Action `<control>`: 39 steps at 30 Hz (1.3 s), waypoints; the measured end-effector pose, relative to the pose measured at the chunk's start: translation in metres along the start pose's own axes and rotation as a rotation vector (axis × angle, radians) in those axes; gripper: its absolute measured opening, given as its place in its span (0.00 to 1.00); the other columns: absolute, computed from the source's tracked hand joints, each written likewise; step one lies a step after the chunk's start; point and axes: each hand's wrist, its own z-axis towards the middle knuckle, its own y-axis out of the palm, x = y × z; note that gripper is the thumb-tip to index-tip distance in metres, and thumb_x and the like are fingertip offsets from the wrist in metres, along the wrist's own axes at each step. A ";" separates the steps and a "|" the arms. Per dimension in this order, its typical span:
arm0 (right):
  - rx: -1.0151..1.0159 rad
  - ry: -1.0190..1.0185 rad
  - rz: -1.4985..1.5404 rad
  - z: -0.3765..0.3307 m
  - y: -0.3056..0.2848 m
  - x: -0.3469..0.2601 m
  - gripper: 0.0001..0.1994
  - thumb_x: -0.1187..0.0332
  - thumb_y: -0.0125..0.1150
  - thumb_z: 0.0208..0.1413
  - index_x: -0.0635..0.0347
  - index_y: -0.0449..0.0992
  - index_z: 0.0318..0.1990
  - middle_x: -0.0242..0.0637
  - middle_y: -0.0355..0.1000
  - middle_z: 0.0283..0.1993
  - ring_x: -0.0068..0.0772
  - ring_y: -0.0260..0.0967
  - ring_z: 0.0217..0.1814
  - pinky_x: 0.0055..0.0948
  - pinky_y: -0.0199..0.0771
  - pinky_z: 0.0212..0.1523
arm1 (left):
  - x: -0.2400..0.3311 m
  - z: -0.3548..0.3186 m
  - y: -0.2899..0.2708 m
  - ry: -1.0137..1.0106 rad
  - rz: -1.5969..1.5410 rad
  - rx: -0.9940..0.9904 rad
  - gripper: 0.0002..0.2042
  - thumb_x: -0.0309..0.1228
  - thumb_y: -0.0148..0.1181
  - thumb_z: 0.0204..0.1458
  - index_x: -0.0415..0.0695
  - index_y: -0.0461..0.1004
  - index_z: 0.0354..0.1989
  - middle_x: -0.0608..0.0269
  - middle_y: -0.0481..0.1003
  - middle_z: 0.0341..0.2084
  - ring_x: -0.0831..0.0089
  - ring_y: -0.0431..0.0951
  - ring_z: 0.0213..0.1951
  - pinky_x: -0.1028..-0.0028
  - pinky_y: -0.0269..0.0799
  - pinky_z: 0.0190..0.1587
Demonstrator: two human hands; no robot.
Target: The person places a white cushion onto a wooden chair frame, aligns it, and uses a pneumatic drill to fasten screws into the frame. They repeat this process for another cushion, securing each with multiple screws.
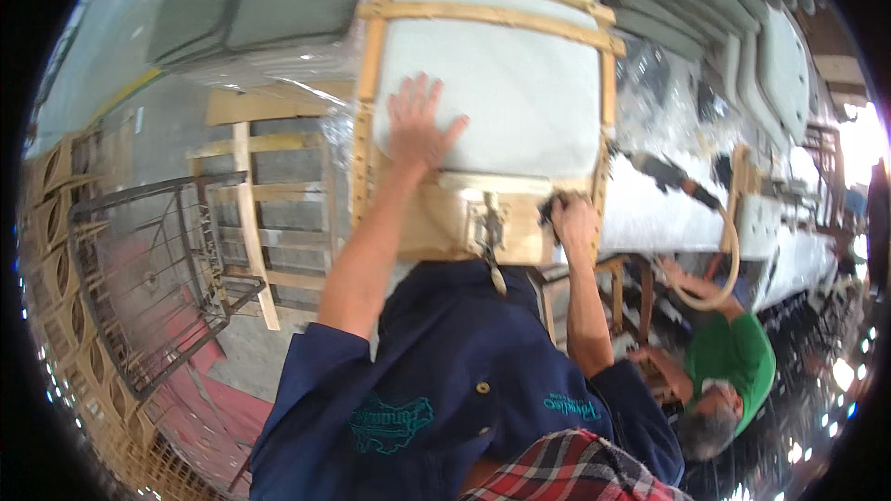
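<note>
We see a pale grey upholstered cushion in a light wooden chair frame (483, 83), directly before us. Our left hand (418, 125) lies open and flat on the fabric. Our right hand (571, 223) is closed around the frame's lower right corner.

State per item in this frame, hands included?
left hand: open, flat on the pad
right hand: closed at the frame's lower right corner; what it grips is unclear
white foam pad: lying inside the frame
wooden seat frame: bare wood, held by both hands
metal wire rack: tilted, untouched
</note>
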 end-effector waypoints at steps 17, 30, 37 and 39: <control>0.181 -0.295 0.305 0.050 -0.070 -0.074 0.09 0.68 0.65 0.54 0.65 0.82 0.35 0.49 0.78 0.35 0.54 0.78 0.38 0.44 0.77 0.40 | -0.002 -0.001 -0.005 -0.029 -0.066 -0.013 0.41 0.62 0.56 0.55 0.47 0.63 0.71 0.51 0.55 0.74 0.50 0.49 0.75 0.44 0.40 0.74; 0.236 -0.317 0.474 0.072 -0.029 -0.101 0.13 0.69 0.62 0.53 0.61 0.83 0.46 0.49 0.79 0.39 0.52 0.78 0.38 0.43 0.79 0.42 | 0.001 0.006 -0.003 -0.034 0.036 -0.028 0.41 0.61 0.60 0.53 0.50 0.63 0.71 0.55 0.56 0.74 0.52 0.51 0.75 0.44 0.42 0.74; 0.153 -0.104 0.541 0.040 -0.040 -0.062 0.16 0.66 0.65 0.56 0.65 0.82 0.49 0.51 0.80 0.42 0.44 0.79 0.38 0.37 0.79 0.44 | 0.003 0.005 -0.005 -0.052 0.047 -0.103 0.41 0.62 0.58 0.55 0.49 0.61 0.72 0.56 0.55 0.74 0.55 0.49 0.76 0.46 0.39 0.75; 0.156 -0.025 0.550 0.025 -0.059 -0.060 0.16 0.66 0.65 0.56 0.64 0.82 0.50 0.49 0.81 0.42 0.41 0.79 0.37 0.36 0.79 0.42 | 0.004 0.005 -0.009 -0.058 0.064 -0.117 0.41 0.62 0.58 0.55 0.50 0.61 0.73 0.56 0.54 0.75 0.55 0.49 0.76 0.46 0.39 0.75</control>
